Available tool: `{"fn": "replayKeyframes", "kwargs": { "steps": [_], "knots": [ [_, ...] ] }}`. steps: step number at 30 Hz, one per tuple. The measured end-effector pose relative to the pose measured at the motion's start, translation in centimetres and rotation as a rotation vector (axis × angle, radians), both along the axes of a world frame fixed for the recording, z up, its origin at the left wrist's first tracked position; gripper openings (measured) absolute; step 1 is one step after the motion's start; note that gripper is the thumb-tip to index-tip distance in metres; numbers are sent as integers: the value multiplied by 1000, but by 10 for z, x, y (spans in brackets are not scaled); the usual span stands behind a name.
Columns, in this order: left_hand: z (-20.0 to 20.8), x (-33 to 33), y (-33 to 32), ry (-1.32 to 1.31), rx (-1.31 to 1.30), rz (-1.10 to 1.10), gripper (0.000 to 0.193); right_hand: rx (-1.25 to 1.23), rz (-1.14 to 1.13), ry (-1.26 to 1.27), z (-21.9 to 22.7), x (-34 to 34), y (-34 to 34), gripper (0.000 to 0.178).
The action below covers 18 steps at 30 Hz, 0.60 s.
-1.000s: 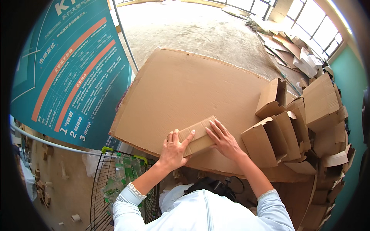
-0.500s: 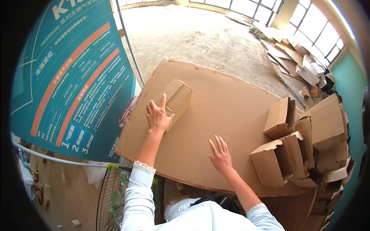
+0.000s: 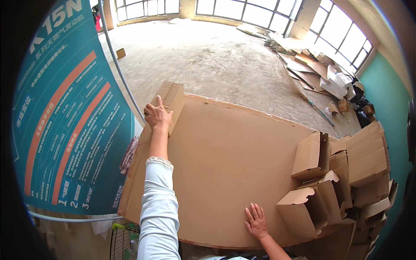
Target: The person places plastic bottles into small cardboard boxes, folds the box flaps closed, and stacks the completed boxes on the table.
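At the far left corner of the cardboard-topped table (image 3: pixel 225 151) stands a closed brown cardboard box (image 3: pixel 175 99). My left hand (image 3: pixel 158 115) grips this box from above and its near side, the index finger stretched along the top and the other fingers bent over the left edge. My right hand (image 3: pixel 256 222) is low over the table's near side, fingers out and holding nothing; whether it touches the surface I cannot tell. Just right of it is an unfilled carton with its flaps up (image 3: pixel 299 212).
Several open cartons (image 3: pixel 368 154) are piled along the table's right side. A teal printed banner (image 3: pixel 78 130) on a metal frame stands close at the left. Beyond the table, scrap cardboard and white foam (image 3: pixel 336 82) lie by the windows. A wire basket (image 3: pixel 123 242) is below left.
With my left hand on it, the closed box has moved to the far left corner. My right hand has come nearer to me, and the view has shifted.
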<state>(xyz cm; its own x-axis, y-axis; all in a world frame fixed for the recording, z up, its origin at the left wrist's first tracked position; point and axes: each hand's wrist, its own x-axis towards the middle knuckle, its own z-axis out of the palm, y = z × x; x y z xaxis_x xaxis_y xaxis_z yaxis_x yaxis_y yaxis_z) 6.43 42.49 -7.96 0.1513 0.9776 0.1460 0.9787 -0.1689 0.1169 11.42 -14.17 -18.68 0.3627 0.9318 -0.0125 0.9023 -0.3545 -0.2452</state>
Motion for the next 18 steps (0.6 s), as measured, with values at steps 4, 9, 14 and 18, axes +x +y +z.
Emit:
{"fn": "replayKeyframes", "kwargs": {
  "steps": [4,9,14,18],
  "knots": [
    [0,10,15,8,-47,1,88,-10,-6,-1,2,0,0,62],
    [-1,5,13,-21,-106,-12,96,1,-5,26,10,1,3,61],
    [-9,-24,-22,-66,-12,-145,101,68,11,11,9,0,-1,59],
    [-61,-65,-129,-250,224,-423,98,115,31,-8,2,1,1,59]
  ]
}}
